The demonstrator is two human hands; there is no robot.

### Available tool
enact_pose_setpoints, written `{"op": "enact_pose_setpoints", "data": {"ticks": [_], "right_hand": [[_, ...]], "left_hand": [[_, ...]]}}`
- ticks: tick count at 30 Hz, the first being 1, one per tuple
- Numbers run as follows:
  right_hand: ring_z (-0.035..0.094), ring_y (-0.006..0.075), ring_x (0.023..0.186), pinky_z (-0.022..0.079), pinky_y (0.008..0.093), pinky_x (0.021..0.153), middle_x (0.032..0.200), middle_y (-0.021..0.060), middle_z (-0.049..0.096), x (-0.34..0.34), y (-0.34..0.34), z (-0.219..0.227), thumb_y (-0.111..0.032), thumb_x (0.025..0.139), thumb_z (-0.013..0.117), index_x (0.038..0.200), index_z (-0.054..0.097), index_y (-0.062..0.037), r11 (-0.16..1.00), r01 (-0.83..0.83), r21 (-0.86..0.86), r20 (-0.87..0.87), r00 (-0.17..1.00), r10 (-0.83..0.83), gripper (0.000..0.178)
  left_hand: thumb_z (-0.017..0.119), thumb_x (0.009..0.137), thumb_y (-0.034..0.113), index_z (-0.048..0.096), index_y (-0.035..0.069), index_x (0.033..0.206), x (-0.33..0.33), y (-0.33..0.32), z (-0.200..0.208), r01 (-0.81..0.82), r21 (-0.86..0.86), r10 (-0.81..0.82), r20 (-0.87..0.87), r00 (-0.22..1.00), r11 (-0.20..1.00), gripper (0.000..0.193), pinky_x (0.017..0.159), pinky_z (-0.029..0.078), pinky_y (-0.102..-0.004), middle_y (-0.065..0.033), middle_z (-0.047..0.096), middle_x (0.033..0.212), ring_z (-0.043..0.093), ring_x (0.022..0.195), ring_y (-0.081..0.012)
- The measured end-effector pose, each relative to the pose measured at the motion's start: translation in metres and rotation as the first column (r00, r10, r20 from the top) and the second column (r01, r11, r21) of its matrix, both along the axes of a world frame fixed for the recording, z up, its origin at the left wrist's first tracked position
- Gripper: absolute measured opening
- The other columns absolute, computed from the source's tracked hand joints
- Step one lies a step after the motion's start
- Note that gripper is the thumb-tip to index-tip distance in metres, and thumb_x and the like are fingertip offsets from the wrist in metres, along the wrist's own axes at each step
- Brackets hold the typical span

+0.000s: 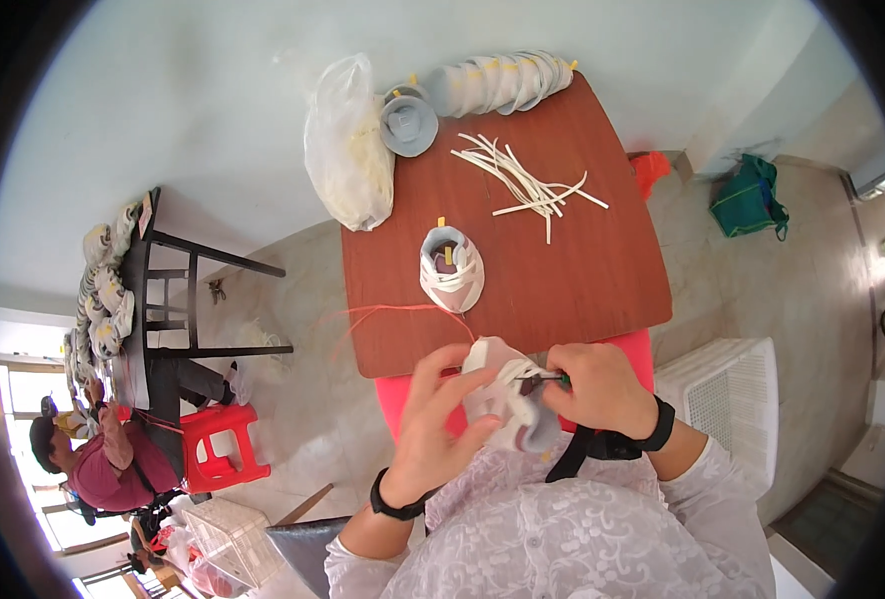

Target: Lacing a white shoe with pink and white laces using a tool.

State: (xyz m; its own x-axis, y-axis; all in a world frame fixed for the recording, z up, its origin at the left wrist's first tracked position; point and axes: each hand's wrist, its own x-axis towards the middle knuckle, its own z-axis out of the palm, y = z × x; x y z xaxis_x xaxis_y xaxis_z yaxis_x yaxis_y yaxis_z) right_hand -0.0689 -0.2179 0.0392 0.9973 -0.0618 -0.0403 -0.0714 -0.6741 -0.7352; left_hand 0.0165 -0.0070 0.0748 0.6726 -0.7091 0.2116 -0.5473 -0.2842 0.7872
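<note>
Left fingers (449, 392) holding pale shoe (487, 399); right fingers (587, 371) gripping slim tool (564, 379). Translucent bag (340, 105): pale contents (362, 185), indistinct.

And it's bright, the windows (23, 394) at lower left glaring washed-out white! Shadows fall soft around the desk (582, 290), the wall (213, 110) glows pale, straight edges bow toward the rim, black swallows the corners, and distant details go mushy.

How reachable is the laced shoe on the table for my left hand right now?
Probably yes: the laced shoe stands close ahead of your left hand, with only thin red cord between them. That hand is holding another shoe, though, so it would likely have to let go first.
</note>
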Motion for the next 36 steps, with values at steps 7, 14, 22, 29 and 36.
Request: {"op": "enact_pose_setpoints", "data": {"ticks": [7,14,22,29,36], "right_hand": [[0.057,0.0341,0.057,0.043,0.0399,0.052,0.065,0.0157,0.057,-0.001,0.004,0.004,-0.015,0.072,0.062,0.073,0.057,-0.0007,0.983,-0.048,0.177,0.089,0.996,0.032,0.015],[0.058,0.0368,0.060,0.045,0.0437,0.056,0.067,0.0178,0.060,0.002,0.000,0.003,-0.018,0.073,0.061,0.072,0.059,-0.0012,0.985,-0.010,0.170,-0.045,0.999,0.018,0.017],[0.057,0.0268,0.053,0.044,0.0378,0.052,0.056,0.0101,0.053,0.009,0.003,0.015,-0.018,0.074,0.072,0.087,0.058,-0.0026,0.964,0.093,0.247,0.179,0.974,-0.140,0.025],[0.046,0.0076,0.053,0.037,0.0247,0.050,0.086,0.0059,0.063,-0.009,0.003,0.095,-0.018,0.081,0.074,0.091,0.063,-0.0015,0.027,-0.449,0.893,0.433,0.875,0.217,0.022],[0.045,0.0111,0.044,0.033,0.0246,0.041,0.057,-0.0010,0.048,-0.009,0.000,0.133,-0.030,0.082,0.075,0.126,0.054,0.0094,-0.354,-0.493,0.795,0.607,0.646,0.463,0.062]], "left_hand": [[0.075,0.073,0.016,0.051,0.004,0.124,-0.022,-0.014,-0.017,-0.006,0.197,0.055,-0.242,0.969,0.980,0.057,0.100,0.041,-0.0430,-0.0217,0.046,0.132,0.046,0.124,-0.0379],[0.068,0.074,0.005,0.056,0.003,0.113,-0.023,-0.007,-0.027,-0.100,0.261,0.115,-0.044,0.992,0.960,0.041,0.079,0.052,-0.0379,-0.0190,0.060,0.113,0.062,0.098,-0.0337],[0.064,0.081,0.000,0.063,0.000,0.099,-0.020,-0.010,-0.031,-0.281,0.090,0.295,-0.266,0.918,0.955,0.018,0.069,0.055,-0.0316,-0.0136,0.069,0.086,0.070,0.079,-0.0255],[0.063,0.083,-0.004,0.063,-0.002,0.103,-0.018,-0.007,-0.034,-0.314,-0.011,0.300,-0.270,0.915,0.949,0.020,0.072,0.055,-0.0284,-0.0141,0.070,0.091,0.070,0.082,-0.0193],[0.062,0.083,-0.005,0.063,-0.003,0.105,-0.014,-0.009,-0.026,-0.346,-0.082,0.290,-0.386,0.876,0.935,0.022,0.076,0.053,-0.0271,-0.0118,0.070,0.095,0.068,0.086,-0.0163]]}}
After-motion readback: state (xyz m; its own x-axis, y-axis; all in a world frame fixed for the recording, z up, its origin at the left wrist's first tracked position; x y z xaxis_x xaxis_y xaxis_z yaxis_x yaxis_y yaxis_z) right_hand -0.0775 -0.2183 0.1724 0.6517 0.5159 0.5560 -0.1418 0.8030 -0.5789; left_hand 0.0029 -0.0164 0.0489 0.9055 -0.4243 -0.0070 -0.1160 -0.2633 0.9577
